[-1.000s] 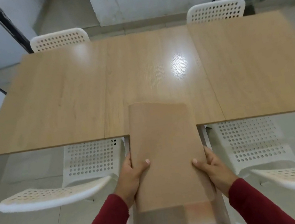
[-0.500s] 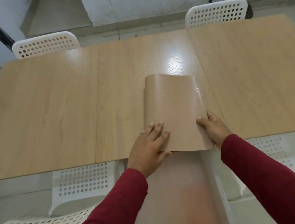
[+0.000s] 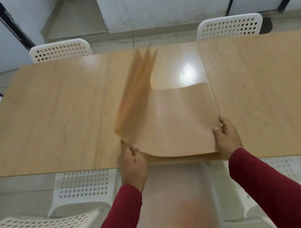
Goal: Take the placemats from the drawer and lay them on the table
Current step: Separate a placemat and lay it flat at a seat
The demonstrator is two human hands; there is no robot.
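1. Placemats (image 3: 177, 125): a tan stack lies on the near edge of the table (image 3: 46, 115), at its middle. Half a second ago the stack was folded over and pressed flat; one second ago it was still held above the open drawer (image 3: 176, 199).
2. Left hand (image 3: 133, 162): fingers curl round the stack's near left corner. It has shifted from pressing on top to pinching the edge; the left flap is blurred and swings up and leftward.
3. Right hand (image 3: 227, 136): thumb on top and fingers curled at the near right edge, holding that side down as before.
4. Reading: the mats have left the drawer and reached the table, so the fetching step appears done. The stack is judged to be opening out, ready for single mats to be separated and spread.
5. Chairs (image 3: 59, 51): white, perforated, standing around the table.
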